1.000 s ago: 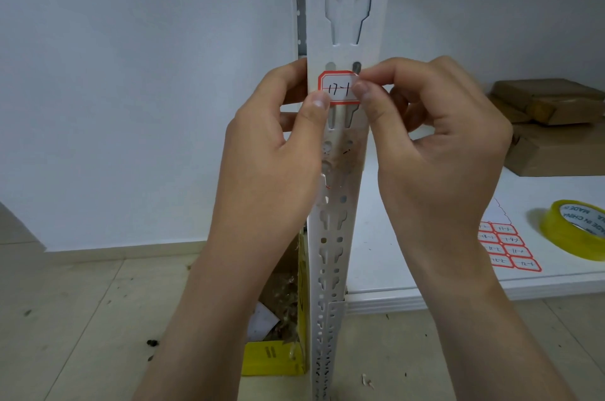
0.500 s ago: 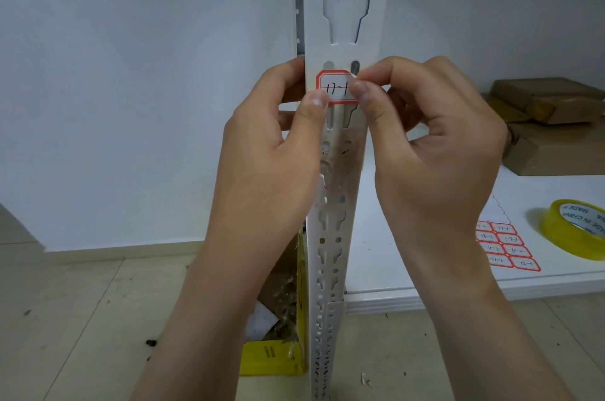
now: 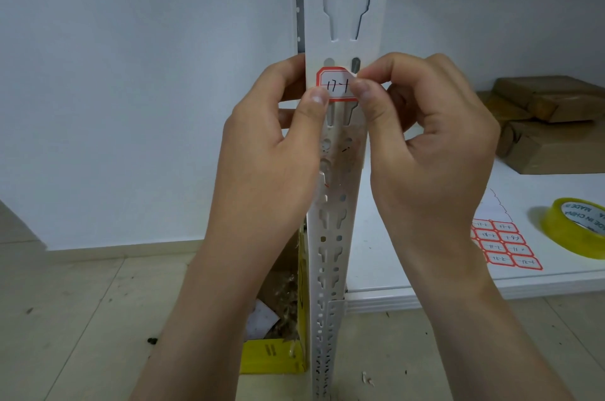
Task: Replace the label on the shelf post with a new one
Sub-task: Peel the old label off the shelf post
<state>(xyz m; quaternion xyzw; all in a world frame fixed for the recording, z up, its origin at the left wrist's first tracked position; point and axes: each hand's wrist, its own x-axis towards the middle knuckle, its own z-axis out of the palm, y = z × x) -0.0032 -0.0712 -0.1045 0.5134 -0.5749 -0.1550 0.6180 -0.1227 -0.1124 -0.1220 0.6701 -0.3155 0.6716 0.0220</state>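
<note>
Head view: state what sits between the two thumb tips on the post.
The red-bordered label on the shelf post lies between the thumbs of the left hand and right hand, as the head view shows.

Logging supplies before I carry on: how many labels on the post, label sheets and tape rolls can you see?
label on the post: 1
label sheet on the shelf: 1
tape roll on the shelf: 1
Total: 3

Soft, even, cool light; faint shadows, sharp focus, wide-angle bowing at edges.
</note>
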